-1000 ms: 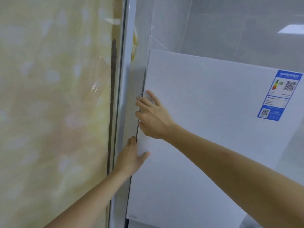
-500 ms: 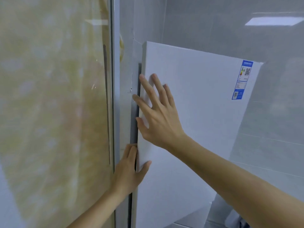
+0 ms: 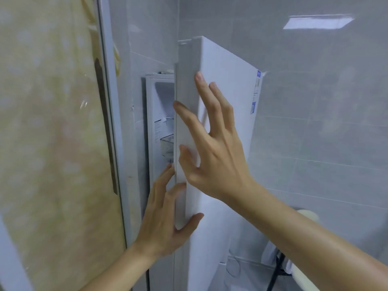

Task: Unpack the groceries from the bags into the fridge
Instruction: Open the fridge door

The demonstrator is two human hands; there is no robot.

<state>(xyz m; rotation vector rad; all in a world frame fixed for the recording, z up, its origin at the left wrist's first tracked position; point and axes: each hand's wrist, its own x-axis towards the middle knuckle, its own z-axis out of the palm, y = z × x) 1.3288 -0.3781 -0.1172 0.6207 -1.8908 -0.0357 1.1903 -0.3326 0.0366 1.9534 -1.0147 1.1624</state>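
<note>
Fingers (image 3: pixel 184 114) of the right hand (image 3: pixel 214 156) lie straight across the fridge door (image 3: pixel 226 114) edge, while the left hand (image 3: pixel 165 217) at 7 o'clock pinches that edge between thumb and fingers, likely to swing it wide. Through the gap at 10 o'clock the fridge interior (image 3: pixel 161 114) shows a clear bin (image 3: pixel 167 141); no groceries or bags are visible.

We see only a sliver of the fridge interior (image 3: pixel 162 122) past the door (image 3: pixel 226 127); the shelf (image 3: pixel 167 141) contents are too blurred to tell. The label (image 3: pixel 255 93) on the door is edge-on, unreadable. Left hand (image 3: pixel 161 223) fingertips go behind the door edge, hidden. Door bottom and both forearms cut off by the frame. The dark-and-white object (image 3: pixel 279 263) at lower right is blurred; we can't tell what it is.
</note>
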